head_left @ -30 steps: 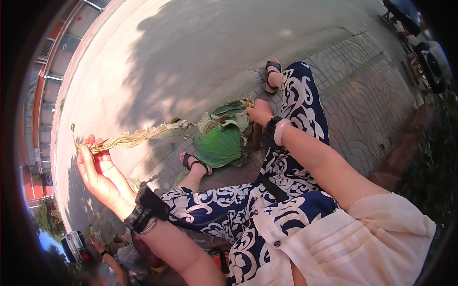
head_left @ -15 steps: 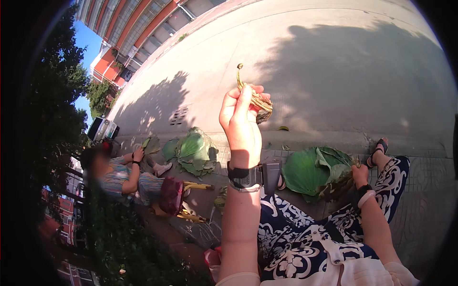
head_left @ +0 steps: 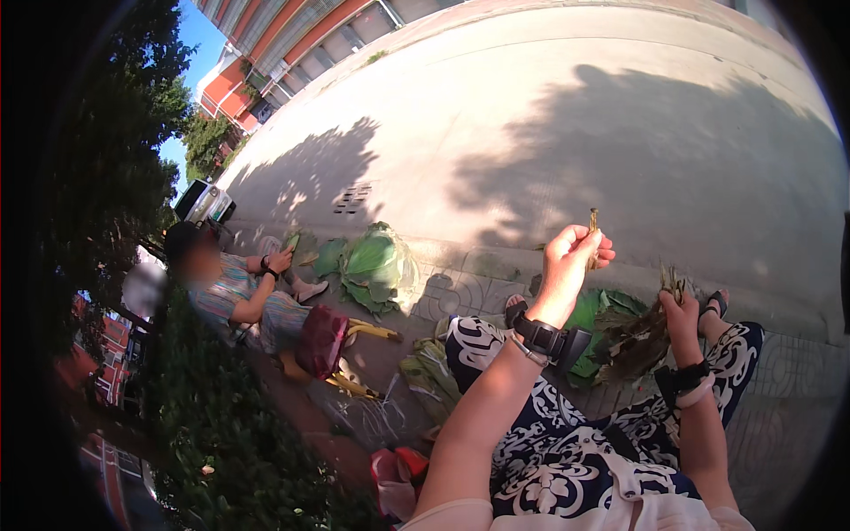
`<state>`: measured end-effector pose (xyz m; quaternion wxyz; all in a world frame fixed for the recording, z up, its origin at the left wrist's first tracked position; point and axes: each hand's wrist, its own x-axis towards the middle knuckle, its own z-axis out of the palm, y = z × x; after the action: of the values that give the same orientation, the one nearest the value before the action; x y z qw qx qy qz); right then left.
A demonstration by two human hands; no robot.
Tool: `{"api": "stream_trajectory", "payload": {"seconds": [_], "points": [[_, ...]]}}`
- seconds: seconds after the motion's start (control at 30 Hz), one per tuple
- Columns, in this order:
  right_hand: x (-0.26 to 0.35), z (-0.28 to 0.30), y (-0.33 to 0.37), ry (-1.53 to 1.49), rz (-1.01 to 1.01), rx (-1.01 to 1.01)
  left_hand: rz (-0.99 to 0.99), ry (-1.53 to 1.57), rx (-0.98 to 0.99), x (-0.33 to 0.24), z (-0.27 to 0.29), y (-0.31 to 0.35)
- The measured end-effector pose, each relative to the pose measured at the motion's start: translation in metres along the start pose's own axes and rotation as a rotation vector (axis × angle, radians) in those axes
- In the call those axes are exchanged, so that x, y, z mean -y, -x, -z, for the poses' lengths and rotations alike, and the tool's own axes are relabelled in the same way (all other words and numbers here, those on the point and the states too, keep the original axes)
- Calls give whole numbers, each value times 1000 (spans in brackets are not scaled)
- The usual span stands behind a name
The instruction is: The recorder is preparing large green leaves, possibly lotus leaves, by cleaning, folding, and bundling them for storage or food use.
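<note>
A: Two hands are in view, both raised over the lap. Status of each?

B: Left hand [head_left: 574, 258]: fingers closed, pinching a short dry stalk [head_left: 592, 232] that stands upright above the fingertips. A black wrist strap [head_left: 542, 336] sits below it. Right hand [head_left: 680, 311]: closed around a bundle of dried leaf strips [head_left: 639, 341], whose loose ends hang down and to the left of the fist.

A: Position of the stalk relative to the bundle?

B: Apart. The stalk is left of the bundle and higher, with open air between the two hands.

A: What lies under the hands?

B: A pile of green leaves [head_left: 595, 311] on the paving, just beyond the knees, between both feet in sandals. The legs wear dark blue trousers with a white pattern [head_left: 567, 434].

A: Anything else nearby?

B: Far left, a second person [head_left: 237, 296] sits on the kerb, one hand reaching toward another heap of green leaves [head_left: 372, 264]. A dark red bag [head_left: 320, 341] rests beside that person. A hedge [head_left: 230, 434] runs along the near left.
</note>
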<state>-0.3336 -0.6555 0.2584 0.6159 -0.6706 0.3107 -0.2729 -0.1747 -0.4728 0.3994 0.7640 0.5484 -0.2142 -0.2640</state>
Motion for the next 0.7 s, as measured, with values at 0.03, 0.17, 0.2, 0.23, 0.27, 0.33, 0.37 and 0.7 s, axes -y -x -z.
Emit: {"api": "stream_trajectory", "payload": {"seconds": [0.03, 0.17, 0.2, 0.23, 0.27, 0.33, 0.37, 0.7], "points": [[14, -5, 5, -65, 11, 26, 3, -6, 18, 9, -2, 2], [61, -13, 24, -144, 8, 72, 76, -6, 102, 45, -22, 6], [71, -16, 28, -159, 14, 89, 68, -19, 116, 53, -24, 7], [78, -18, 32, -174, 21, 107, 60, -31, 130, 61, -26, 8], [81, -19, 33, -172, 22, 111, 57, -30, 126, 65, -31, 11], [86, -20, 34, -162, 67, 137, 64, 23, 116, 73, -40, 14], [91, -21, 39, -161, 64, 143, 65, 24, 109, 76, -42, 16], [91, -20, 44, -211, 109, 85, 16, 3, 53, 78, -60, 37]]}}
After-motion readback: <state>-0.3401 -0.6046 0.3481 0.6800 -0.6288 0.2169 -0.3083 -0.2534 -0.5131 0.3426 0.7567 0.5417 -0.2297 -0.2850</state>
